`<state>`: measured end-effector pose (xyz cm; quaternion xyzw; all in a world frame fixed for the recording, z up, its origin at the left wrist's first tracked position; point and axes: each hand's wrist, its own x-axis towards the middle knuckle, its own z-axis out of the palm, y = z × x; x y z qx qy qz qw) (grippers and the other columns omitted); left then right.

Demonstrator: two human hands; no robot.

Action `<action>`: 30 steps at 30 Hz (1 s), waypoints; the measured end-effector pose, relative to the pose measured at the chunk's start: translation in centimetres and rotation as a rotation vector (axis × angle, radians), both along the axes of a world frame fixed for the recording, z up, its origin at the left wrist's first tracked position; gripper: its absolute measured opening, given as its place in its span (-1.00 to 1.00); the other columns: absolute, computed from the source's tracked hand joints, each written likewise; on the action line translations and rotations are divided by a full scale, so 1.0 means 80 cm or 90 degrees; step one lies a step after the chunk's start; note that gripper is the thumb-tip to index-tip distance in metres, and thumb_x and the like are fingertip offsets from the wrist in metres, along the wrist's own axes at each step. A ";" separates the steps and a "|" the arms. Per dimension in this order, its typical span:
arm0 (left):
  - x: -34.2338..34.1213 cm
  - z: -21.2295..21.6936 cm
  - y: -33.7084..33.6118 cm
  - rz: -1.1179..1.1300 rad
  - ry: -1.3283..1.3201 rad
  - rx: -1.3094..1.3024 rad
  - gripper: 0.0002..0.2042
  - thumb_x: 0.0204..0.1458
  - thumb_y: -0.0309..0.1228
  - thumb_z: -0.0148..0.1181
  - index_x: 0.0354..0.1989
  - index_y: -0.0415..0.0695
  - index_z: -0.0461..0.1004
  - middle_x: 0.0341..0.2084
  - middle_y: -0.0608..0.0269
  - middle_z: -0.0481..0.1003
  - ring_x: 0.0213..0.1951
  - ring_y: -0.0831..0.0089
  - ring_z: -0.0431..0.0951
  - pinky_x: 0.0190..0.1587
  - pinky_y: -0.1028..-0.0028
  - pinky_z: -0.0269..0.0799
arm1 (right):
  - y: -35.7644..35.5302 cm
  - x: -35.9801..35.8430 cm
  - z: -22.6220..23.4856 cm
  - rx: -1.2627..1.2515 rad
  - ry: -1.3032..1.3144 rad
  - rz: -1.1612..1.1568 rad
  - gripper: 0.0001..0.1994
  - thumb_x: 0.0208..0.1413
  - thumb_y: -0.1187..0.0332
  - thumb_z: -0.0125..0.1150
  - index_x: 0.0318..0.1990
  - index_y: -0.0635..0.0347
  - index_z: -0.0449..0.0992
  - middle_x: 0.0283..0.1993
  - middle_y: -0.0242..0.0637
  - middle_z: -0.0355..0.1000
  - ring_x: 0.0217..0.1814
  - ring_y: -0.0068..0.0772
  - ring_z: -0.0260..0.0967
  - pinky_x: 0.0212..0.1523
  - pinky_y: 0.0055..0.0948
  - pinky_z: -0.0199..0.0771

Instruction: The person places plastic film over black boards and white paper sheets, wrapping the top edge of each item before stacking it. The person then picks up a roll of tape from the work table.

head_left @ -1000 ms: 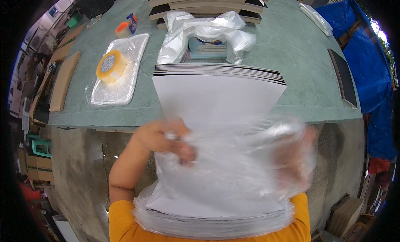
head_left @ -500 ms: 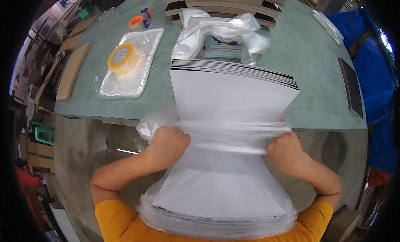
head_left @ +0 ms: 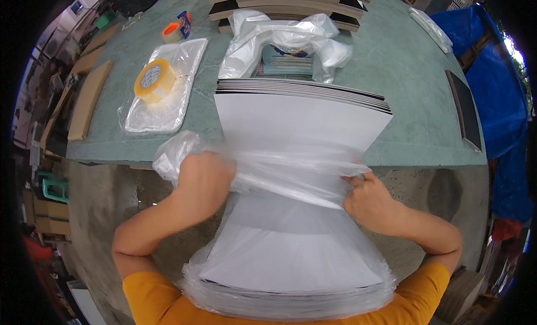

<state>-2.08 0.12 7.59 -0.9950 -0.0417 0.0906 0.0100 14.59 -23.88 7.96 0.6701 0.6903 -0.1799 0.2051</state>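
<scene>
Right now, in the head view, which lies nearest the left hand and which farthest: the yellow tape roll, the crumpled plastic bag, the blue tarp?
From the left hand:
1. Yellow tape roll, up and left on the table.
2. Crumpled plastic bag, farther back, centre.
3. Blue tarp, far right.
</scene>
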 end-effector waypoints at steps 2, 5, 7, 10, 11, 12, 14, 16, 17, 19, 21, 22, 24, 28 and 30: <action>-0.014 -0.040 0.032 -0.040 -0.019 -0.039 -0.93 -0.27 -0.46 0.08 -0.57 -0.15 0.40 -0.65 0.11 0.41 -0.48 0.22 0.46 -0.47 0.29 0.35 | -0.002 0.009 0.019 0.241 0.130 -0.199 -0.85 -0.23 0.37 0.18 -0.46 0.21 0.46 -0.38 -0.17 0.41 -0.18 -0.33 0.35 -0.14 -0.28 0.29; -0.021 -0.028 0.002 -0.068 0.062 -0.528 -0.85 -0.25 -0.39 0.16 -0.55 -0.18 0.38 -0.67 0.09 0.39 -0.56 0.24 0.41 -0.51 0.34 0.30 | -0.014 0.050 0.041 0.887 0.234 -0.515 -0.83 -0.18 0.54 0.15 -0.35 0.25 0.38 -0.37 -0.29 0.36 -0.32 -0.54 0.30 -0.39 -0.57 0.35; -0.022 0.000 0.009 0.208 -0.182 -0.775 -0.81 -0.21 -0.37 0.20 -0.53 -0.22 0.37 -0.68 0.13 0.38 -0.62 0.32 0.35 -0.52 0.42 0.27 | -0.018 0.074 0.038 1.217 0.291 -0.550 -0.84 -0.14 0.52 0.11 -0.32 0.23 0.38 -0.31 -0.34 0.33 -0.36 -0.59 0.25 -0.36 -0.59 0.30; -0.006 -0.006 0.094 0.485 -0.534 -0.486 -0.81 -0.19 -0.53 0.16 -0.37 -0.25 0.34 -0.62 0.22 0.39 -0.57 0.48 0.35 -0.51 0.54 0.26 | 0.002 0.035 -0.003 0.919 0.142 -0.331 -0.74 -0.19 0.50 0.02 -0.24 0.25 0.37 -0.23 -0.24 0.34 -0.25 -0.43 0.28 -0.24 -0.48 0.28; 0.008 -0.018 0.105 0.431 -0.630 -0.278 -0.72 -0.25 -0.61 0.13 -0.27 -0.23 0.34 -0.52 0.21 0.38 -0.52 0.47 0.35 -0.50 0.54 0.27 | 0.007 0.025 -0.004 0.839 0.139 -0.264 -0.69 -0.25 0.53 -0.02 -0.22 0.26 0.36 -0.19 -0.19 0.33 -0.18 -0.37 0.28 -0.21 -0.46 0.28; 0.018 -0.027 0.108 0.366 -0.711 -0.070 -0.61 -0.30 -0.68 0.09 -0.18 -0.21 0.33 -0.42 0.20 0.38 -0.48 0.47 0.36 -0.49 0.55 0.29 | 0.015 0.025 -0.009 0.888 0.121 -0.274 -0.67 -0.29 0.55 -0.05 -0.22 0.27 0.37 -0.16 -0.18 0.32 -0.14 -0.35 0.27 -0.19 -0.44 0.27; 0.031 -0.010 0.069 0.262 -0.648 -0.157 -0.45 -0.39 -0.73 0.07 -0.06 -0.13 0.31 -0.28 0.19 0.32 -0.43 0.47 0.35 -0.43 0.53 0.30 | 0.020 0.032 -0.013 0.944 0.191 -0.425 -0.49 -0.42 0.63 -0.17 -0.14 0.23 0.38 -0.06 -0.16 0.29 -0.02 -0.27 0.21 -0.11 -0.39 0.25; 0.028 0.001 0.043 0.214 -0.552 -0.183 -0.32 -0.47 -0.76 0.05 0.02 -0.05 0.29 -0.19 0.19 0.27 -0.41 0.44 0.35 -0.38 0.51 0.32 | 0.009 0.054 -0.012 0.856 -0.002 -0.393 -0.44 -0.39 0.61 -0.10 -0.04 0.14 0.35 -0.01 -0.13 0.23 -0.03 -0.20 0.19 -0.16 -0.36 0.28; 0.027 0.003 0.039 0.211 -0.489 -0.163 -0.28 -0.50 -0.77 0.04 0.04 -0.01 0.28 -0.16 0.19 0.25 -0.41 0.42 0.35 -0.37 0.50 0.32 | 0.002 0.062 -0.012 0.809 -0.100 -0.376 -0.41 -0.37 0.61 -0.06 0.01 0.10 0.33 0.02 -0.11 0.20 -0.03 -0.16 0.18 -0.19 -0.35 0.29; 0.022 0.002 0.035 0.159 -0.477 -0.129 -0.30 -0.50 -0.75 0.05 0.02 -0.02 0.30 -0.16 0.19 0.26 -0.41 0.40 0.36 -0.36 0.49 0.33 | -0.012 0.054 -0.017 0.870 -0.047 -0.384 -0.38 -0.47 0.71 -0.12 -0.09 0.04 0.44 -0.13 -0.18 0.30 -0.18 -0.29 0.25 -0.28 -0.49 0.27; 0.008 -0.003 0.042 0.062 -0.569 -0.106 -0.44 -0.44 -0.71 0.09 -0.09 -0.13 0.38 -0.19 0.18 0.31 -0.41 0.38 0.37 -0.37 0.49 0.33 | -0.030 0.046 -0.020 0.934 0.092 -0.379 -0.46 -0.47 0.70 -0.07 -0.19 0.07 0.50 -0.25 -0.23 0.35 -0.27 -0.37 0.29 -0.33 -0.56 0.26; 0.002 0.000 0.046 0.026 -0.582 -0.182 -0.52 -0.43 -0.67 0.12 -0.16 -0.18 0.40 -0.25 0.17 0.34 -0.41 0.39 0.38 -0.38 0.51 0.33 | -0.031 0.039 -0.009 0.952 0.217 -0.425 -0.66 -0.38 0.62 0.07 -0.32 0.20 0.54 -0.40 -0.30 0.38 -0.44 -0.47 0.30 -0.42 -0.58 0.25; -0.006 0.003 0.060 -0.053 -0.606 -0.349 -0.65 -0.42 -0.61 0.19 -0.30 -0.28 0.44 -0.38 0.15 0.41 -0.40 0.40 0.39 -0.40 0.54 0.32 | -0.055 0.059 -0.004 0.777 0.628 -0.488 -0.73 -0.30 0.51 0.18 -0.31 0.27 0.52 -0.41 -0.29 0.38 -0.48 -0.53 0.30 -0.46 -0.60 0.27; -0.052 -0.074 0.092 0.165 -0.345 -1.192 -0.68 -0.42 -0.41 0.26 -0.44 -0.34 0.42 -0.63 0.16 0.42 -0.52 0.47 0.40 -0.44 0.59 0.31 | -0.059 0.057 -0.043 0.465 1.144 -0.671 -0.69 -0.23 0.28 0.28 -0.36 0.34 0.45 -0.41 -0.30 0.40 -0.45 -0.60 0.34 -0.43 -0.68 0.36; -0.061 -0.142 0.107 0.224 -0.013 -1.301 -0.59 -0.43 -0.32 0.27 -0.38 -0.35 0.40 -0.64 0.19 0.40 -0.61 0.51 0.37 -0.47 0.58 0.31 | -0.061 0.056 -0.113 0.335 1.240 -0.764 -0.74 -0.21 0.29 0.24 -0.41 0.31 0.43 -0.44 -0.34 0.39 -0.46 -0.61 0.33 -0.46 -0.71 0.34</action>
